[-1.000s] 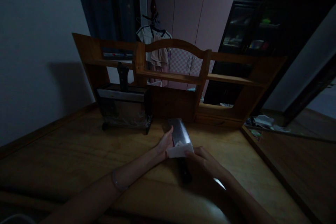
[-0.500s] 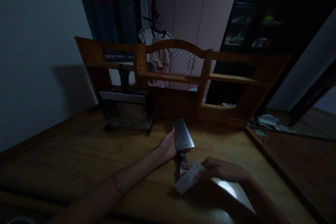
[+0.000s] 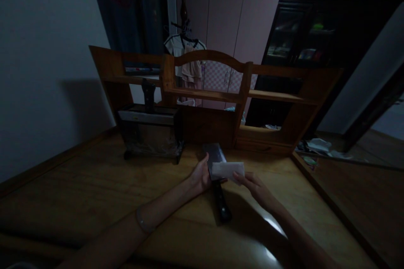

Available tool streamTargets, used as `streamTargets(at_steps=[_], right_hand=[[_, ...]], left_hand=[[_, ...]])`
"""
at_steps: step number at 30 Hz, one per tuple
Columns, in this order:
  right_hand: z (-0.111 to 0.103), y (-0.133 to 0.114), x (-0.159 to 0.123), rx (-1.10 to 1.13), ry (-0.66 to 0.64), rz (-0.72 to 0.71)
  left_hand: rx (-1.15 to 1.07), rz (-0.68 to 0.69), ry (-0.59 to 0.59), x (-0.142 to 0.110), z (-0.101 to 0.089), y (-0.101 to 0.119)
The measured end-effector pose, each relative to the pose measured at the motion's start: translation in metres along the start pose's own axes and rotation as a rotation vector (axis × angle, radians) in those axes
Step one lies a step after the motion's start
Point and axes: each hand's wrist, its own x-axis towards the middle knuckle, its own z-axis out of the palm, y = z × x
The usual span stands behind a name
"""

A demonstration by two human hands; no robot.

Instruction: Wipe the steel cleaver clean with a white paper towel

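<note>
A cleaver [image 3: 216, 154] with a wide steel blade and a black riveted handle points away from me above the wooden desk. My left hand [image 3: 201, 176] supports it from beneath, thumb along the blade's left edge and fingertips showing on the right near the handle. Pinched in my right hand [image 3: 252, 185] is a folded white tissue [image 3: 227, 170], which covers the lower part of the blade. Whether the tissue presses on the steel I cannot tell.
A knife block [image 3: 148, 130] with a black-handled knife in it stands at the left on the desk [image 3: 94, 189]. Behind runs a wooden shelf unit [image 3: 208, 96]. At the right is a raised desk edge [image 3: 328, 201], with papers [image 3: 318, 146] beyond.
My right hand has moved the tissue up from the cleaver's handle to the lower blade, leaving the whole handle in sight. My left hand has stayed in place.
</note>
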Motion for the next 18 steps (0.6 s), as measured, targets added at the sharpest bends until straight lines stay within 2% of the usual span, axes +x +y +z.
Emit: streamTargets(at_steps=[4,8,14,18], right_hand=[[0.02,-0.005,-0.003,-0.058,-0.175,-0.062],[0.024,-0.004,-0.004,-0.053,-0.258,-0.114],[0.013,-0.002,-0.006,-0.004,-0.28,0.028],[0.012,-0.004,-0.008,-0.006,-0.273,0.066]], left_hand=[[0.022,0.038,0.051,0.001,-0.002,0.0],[0.063,0.008,0.064,0.002,-0.001,0.001],[0.047,0.023,0.027,-0.001,0.006,0.0],[0.014,0.047,0.025,-0.003,0.008,0.0]])
